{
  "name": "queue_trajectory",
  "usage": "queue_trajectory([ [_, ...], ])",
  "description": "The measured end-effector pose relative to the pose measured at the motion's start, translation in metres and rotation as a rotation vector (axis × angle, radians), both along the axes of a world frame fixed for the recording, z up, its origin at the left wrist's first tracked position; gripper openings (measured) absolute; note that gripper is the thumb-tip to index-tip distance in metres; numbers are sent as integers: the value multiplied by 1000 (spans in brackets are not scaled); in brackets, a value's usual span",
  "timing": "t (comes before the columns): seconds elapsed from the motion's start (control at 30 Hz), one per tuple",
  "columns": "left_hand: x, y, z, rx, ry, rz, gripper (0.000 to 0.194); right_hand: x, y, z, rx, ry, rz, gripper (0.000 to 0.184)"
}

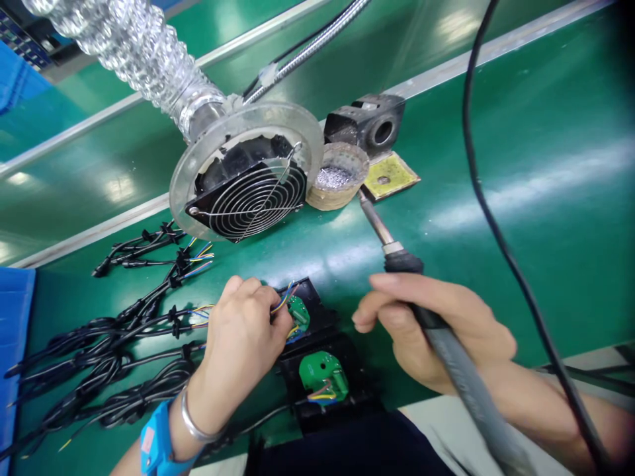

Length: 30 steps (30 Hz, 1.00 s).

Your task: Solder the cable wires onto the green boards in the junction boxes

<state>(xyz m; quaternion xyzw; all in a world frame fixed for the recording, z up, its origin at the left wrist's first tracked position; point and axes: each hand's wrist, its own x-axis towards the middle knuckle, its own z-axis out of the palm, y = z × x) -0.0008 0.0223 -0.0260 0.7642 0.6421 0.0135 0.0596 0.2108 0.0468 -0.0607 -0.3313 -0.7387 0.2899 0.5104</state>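
My left hand is closed round a cable whose coloured wires stick out past the fingertips, above a green circuit board in a black housing. Most of that cable is hidden by the hand. My right hand grips a soldering iron, its tip pointing up and away, close to a round cup with silvery bits inside. Nearer to me, a second circuit board lies in another black housing, with coloured wires at its lower edge.
A fume extractor fan with a foil duct overhangs the bench. Behind the cup stand an iron holder and a yellow sponge. Several black cables lie at left beside a blue bin. A black cord hangs at right.
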Motion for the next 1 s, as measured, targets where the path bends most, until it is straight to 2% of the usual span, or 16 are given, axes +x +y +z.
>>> queue_trajectory([
  [0.07,0,0,1,2,5,-5,23,-4,3,0,12,-18,24,19],
  [0.13,1,1,1,1,8,-8,23,-8,8,0,29,-83,72,14],
  [0.3,0,1,1,-18,6,-7,23,-18,19,-9,159,-279,218,18],
  [0.47,-2,1,5,-59,-29,-7,20,-18,22,-15,160,-306,328,28],
  [0.57,0,1,12,-87,-118,-19,14,-16,19,-17,138,-292,335,30],
  [0.77,7,3,27,-162,-408,22,17,-15,11,-19,78,-217,311,30],
  [0.93,11,4,23,-208,-544,80,15,-23,14,-9,36,-81,161,21],
  [1.0,11,3,20,-229,-576,94,15,-26,17,-4,47,-42,163,16],
])
